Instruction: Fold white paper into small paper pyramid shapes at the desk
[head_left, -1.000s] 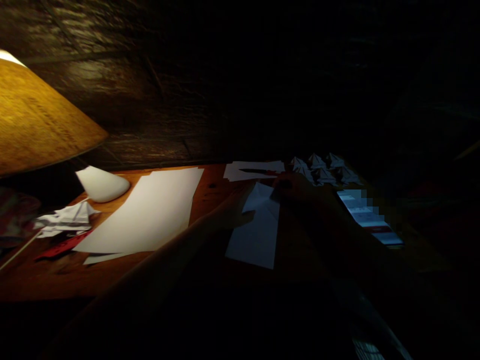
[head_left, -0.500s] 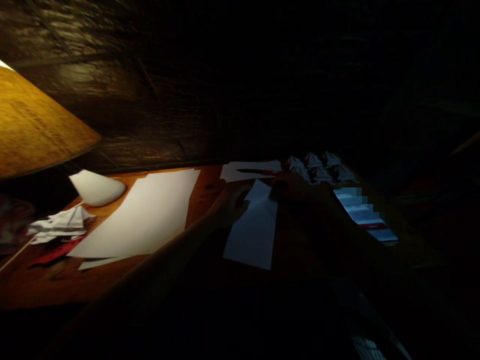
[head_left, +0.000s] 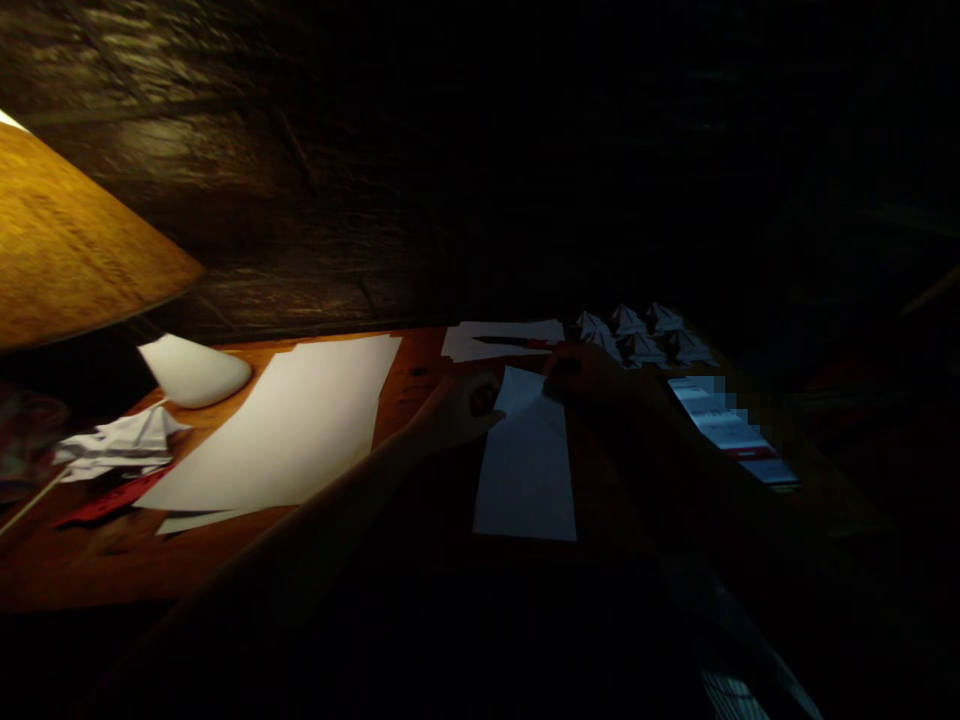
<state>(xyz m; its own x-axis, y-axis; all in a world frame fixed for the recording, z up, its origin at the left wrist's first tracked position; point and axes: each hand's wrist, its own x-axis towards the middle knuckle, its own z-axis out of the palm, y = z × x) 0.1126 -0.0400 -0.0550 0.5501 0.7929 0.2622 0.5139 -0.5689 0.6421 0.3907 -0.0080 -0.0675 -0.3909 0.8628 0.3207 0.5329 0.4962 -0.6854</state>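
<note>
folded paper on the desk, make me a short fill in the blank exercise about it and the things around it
The left hand and right hand are at the ____ (near/far) end of the folded paper. The large sheets lie on its ____ side. The flat strip beside them is coloured ____. Near the phone stand ____ paper figures.

far; left; red; six

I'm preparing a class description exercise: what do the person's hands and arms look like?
The left hand is bare; the left forearm is slender and shows no sleeve or watch. The right hand also appears ungloved, but the right arm is lost in shadow, so any sleeve there cannot be told.
</note>
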